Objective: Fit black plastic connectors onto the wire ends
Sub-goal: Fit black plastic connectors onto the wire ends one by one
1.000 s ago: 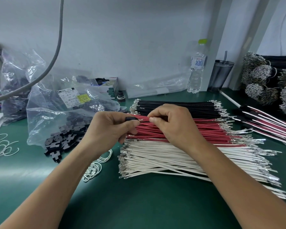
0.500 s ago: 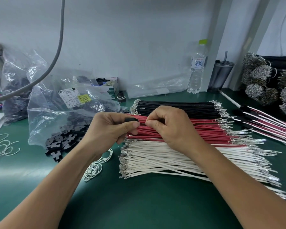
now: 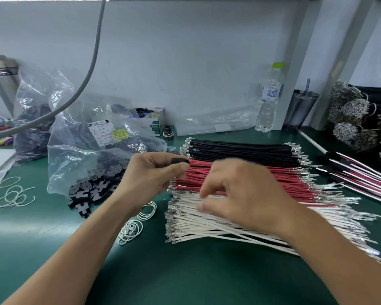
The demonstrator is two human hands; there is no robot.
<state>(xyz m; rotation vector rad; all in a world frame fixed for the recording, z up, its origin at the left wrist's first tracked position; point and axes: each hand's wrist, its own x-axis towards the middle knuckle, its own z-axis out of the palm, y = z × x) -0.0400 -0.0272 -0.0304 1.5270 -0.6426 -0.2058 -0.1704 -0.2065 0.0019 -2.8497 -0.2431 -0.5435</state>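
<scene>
On the green mat (image 3: 185,271) before a pale wall, we see a clear plastic bag (image 3: 79,155) at the left spilling loose black cross-shaped connectors (image 3: 90,190), with white elastic loops (image 3: 130,230) nearby. Our left hand (image 3: 150,177) pinches one small black plastic connector (image 3: 180,161) between thumb and forefinger, above the left ends of the red wires (image 3: 240,179). Half a second ago our right hand (image 3: 246,194) pinched at a red wire beside the connector; now it has dropped, blurred, over the white wires (image 3: 207,225), fingers loosely spread and reaching, and we cannot tell whether it grasps anything. The black wires (image 3: 240,148) lie behind.
</scene>
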